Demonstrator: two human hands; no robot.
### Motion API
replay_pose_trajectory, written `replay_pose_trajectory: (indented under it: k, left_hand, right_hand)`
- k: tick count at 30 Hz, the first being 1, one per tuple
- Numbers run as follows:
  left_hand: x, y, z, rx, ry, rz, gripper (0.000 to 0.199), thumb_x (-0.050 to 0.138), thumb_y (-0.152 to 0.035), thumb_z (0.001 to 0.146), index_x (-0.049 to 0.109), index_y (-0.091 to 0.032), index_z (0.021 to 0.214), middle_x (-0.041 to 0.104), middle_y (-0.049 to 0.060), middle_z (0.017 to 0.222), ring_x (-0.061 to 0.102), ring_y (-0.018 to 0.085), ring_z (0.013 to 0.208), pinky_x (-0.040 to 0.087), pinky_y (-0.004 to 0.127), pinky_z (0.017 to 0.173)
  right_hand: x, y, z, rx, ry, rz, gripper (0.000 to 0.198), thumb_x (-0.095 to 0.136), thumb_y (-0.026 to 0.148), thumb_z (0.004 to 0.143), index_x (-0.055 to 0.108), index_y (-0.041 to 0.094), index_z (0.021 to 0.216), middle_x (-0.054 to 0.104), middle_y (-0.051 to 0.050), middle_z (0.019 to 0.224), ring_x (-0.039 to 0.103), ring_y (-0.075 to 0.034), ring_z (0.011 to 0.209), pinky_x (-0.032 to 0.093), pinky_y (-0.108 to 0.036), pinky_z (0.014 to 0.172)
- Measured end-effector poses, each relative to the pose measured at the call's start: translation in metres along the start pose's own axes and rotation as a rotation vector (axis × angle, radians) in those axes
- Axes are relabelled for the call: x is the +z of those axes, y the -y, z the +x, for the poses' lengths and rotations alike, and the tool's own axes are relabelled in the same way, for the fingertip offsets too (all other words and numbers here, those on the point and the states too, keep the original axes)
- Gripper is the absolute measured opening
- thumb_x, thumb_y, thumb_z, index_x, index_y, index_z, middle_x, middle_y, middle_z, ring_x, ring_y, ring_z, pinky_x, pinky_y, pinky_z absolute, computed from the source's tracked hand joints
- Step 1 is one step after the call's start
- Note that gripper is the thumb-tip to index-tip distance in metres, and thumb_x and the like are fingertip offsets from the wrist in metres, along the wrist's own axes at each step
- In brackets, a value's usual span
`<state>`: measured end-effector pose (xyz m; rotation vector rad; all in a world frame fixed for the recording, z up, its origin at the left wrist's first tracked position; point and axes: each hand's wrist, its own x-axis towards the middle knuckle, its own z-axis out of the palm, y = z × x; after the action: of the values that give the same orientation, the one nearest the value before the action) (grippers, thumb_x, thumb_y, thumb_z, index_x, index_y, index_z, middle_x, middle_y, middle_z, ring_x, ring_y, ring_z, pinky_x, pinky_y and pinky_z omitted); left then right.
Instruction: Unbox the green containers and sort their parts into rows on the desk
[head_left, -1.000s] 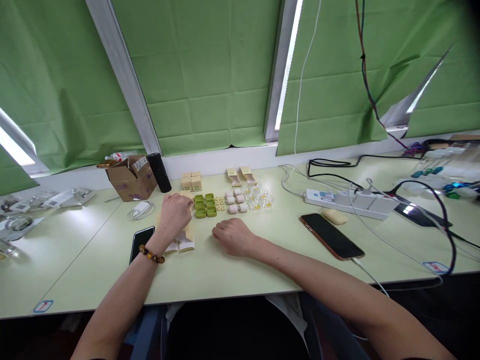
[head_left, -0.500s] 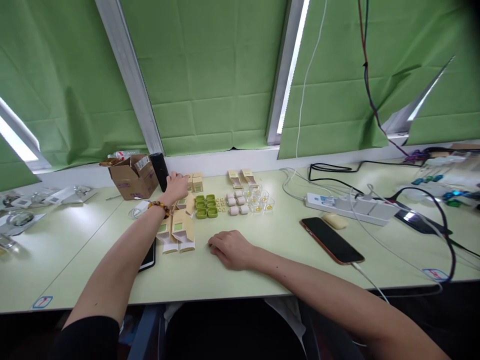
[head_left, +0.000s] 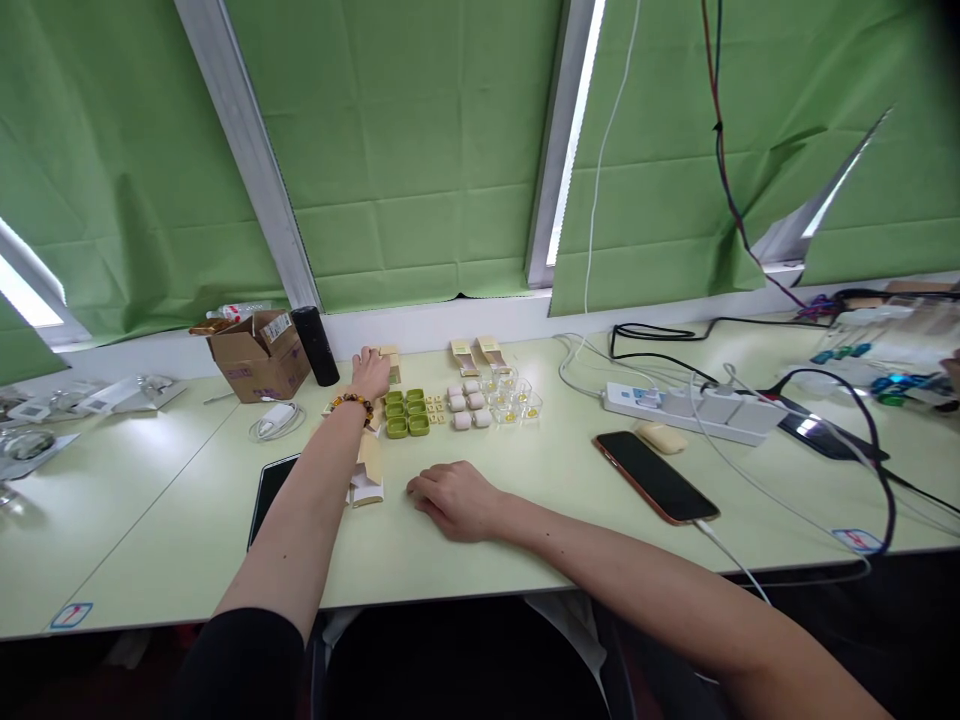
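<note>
My left hand (head_left: 370, 374), with a beaded bracelet at its wrist, is at the back row of small beige cartons (head_left: 390, 362) and covers part of them. Its fingertips are mostly hidden, so I cannot tell whether they grip a carton. Under and beside that forearm lie open cartons with flaps out, among them a beige carton (head_left: 367, 470). My right hand (head_left: 455, 500) rests on the table, fingers curled in, with nothing visible in it. In front of both hands are several green square trays (head_left: 407, 414), tiny yellowish pieces (head_left: 436, 410), pale pink blocks (head_left: 469, 404) and clear cups (head_left: 517, 398).
Two open cartons (head_left: 478, 356) stand at the back. To the left are a cardboard box (head_left: 259, 360), a black cylinder (head_left: 316, 346), a white charger (head_left: 277, 417) and a dark tablet (head_left: 268, 490). A phone (head_left: 655, 476), power strip (head_left: 694, 412) and cables occupy the right.
My left hand has moved right, from beside the black cylinder to over the back cartons, uncovering the charger and more of the tablet. My right hand stays put.
</note>
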<state>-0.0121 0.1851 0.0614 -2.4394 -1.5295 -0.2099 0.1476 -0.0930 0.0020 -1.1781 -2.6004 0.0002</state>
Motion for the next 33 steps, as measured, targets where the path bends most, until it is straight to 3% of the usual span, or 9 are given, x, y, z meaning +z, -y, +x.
replay_pose_trajectory:
  k: [7, 15, 23, 27, 30, 33]
  left_hand:
    - [0.004, 0.003, 0.001, 0.009, -0.035, -0.022, 0.031, 0.06, -0.01, 0.087, 0.059, -0.014, 0.117, 0.067, 0.02, 0.121, 0.043, 0.038, 0.13, 0.034, 0.051, 0.105]
    - [0.004, 0.001, 0.0, -0.007, -0.087, -0.03, 0.034, 0.058, -0.012, 0.089, 0.056, -0.013, 0.123, 0.067, 0.022, 0.123, 0.045, 0.039, 0.126, 0.033, 0.051, 0.103]
    - [-0.009, -0.003, -0.004, -0.001, -0.103, -0.091, 0.04, 0.064, -0.014, 0.085, 0.051, -0.013, 0.123, 0.066, 0.021, 0.117, 0.048, 0.039, 0.122, 0.036, 0.048, 0.103]
    - [-0.026, -0.005, -0.01, 0.023, -0.149, -0.155, 0.037, 0.058, -0.009, 0.086, 0.046, -0.014, 0.12, 0.058, 0.021, 0.125, 0.051, 0.035, 0.119, 0.042, 0.043, 0.098]
    - [-0.045, -0.009, -0.022, 0.066, -0.257, -0.305, 0.032, 0.055, -0.009, 0.09, 0.041, -0.017, 0.117, 0.054, 0.018, 0.127, 0.052, 0.03, 0.118, 0.045, 0.042, 0.099]
    - [-0.061, -0.018, -0.044, 0.115, -0.386, -0.681, 0.029, 0.055, -0.014, 0.094, 0.036, -0.021, 0.115, 0.053, 0.014, 0.127, 0.056, 0.025, 0.119, 0.049, 0.042, 0.102]
  right_hand:
    - [-0.005, 0.003, 0.0, 0.012, 0.028, 0.007, 0.027, 0.051, 0.026, 0.104, 0.067, 0.019, 0.125, 0.078, -0.009, 0.107, 0.071, -0.023, 0.093, 0.042, -0.031, 0.072]
    - [-0.005, 0.003, 0.001, 0.018, 0.038, 0.011, 0.027, 0.051, 0.027, 0.104, 0.066, 0.019, 0.125, 0.078, -0.009, 0.109, 0.071, -0.023, 0.093, 0.042, -0.031, 0.072]
    - [-0.004, 0.002, 0.002, 0.013, 0.029, 0.007, 0.025, 0.054, 0.027, 0.104, 0.066, 0.02, 0.124, 0.078, -0.009, 0.108, 0.071, -0.022, 0.093, 0.041, -0.031, 0.071]
    - [-0.004, 0.002, 0.002, 0.011, 0.026, 0.0, 0.025, 0.054, 0.029, 0.103, 0.066, 0.02, 0.124, 0.078, -0.009, 0.107, 0.071, -0.022, 0.092, 0.04, -0.03, 0.068]
    - [-0.005, 0.001, 0.001, 0.004, 0.01, 0.011, 0.026, 0.055, 0.027, 0.102, 0.066, 0.02, 0.125, 0.078, -0.009, 0.108, 0.071, -0.022, 0.093, 0.04, -0.03, 0.068]
    - [-0.006, -0.005, -0.001, 0.015, -0.098, 0.047, 0.025, 0.054, 0.027, 0.102, 0.065, 0.019, 0.123, 0.077, -0.01, 0.107, 0.07, -0.021, 0.091, 0.041, -0.03, 0.069]
